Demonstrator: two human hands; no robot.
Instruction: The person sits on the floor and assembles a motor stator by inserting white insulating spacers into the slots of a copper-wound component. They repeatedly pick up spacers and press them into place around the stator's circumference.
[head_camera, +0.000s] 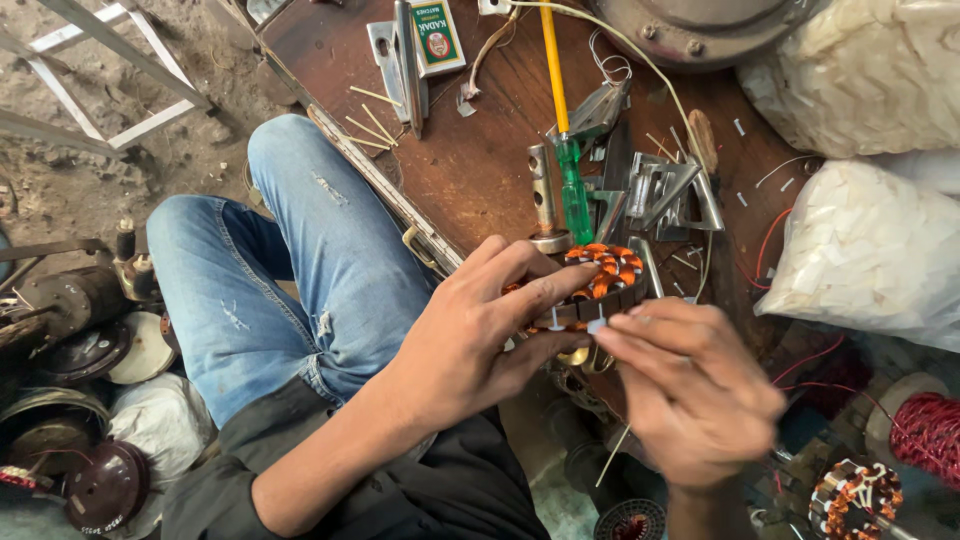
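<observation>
Left hand (470, 335) gripping copper-wound stator (600, 280), green matchbox (437, 36)

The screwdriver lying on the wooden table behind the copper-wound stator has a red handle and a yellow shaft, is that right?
Not quite. The head view shows the screwdriver on the wooden table behind the copper-wound stator with a green handle, not red; its shaft is yellow.
</observation>
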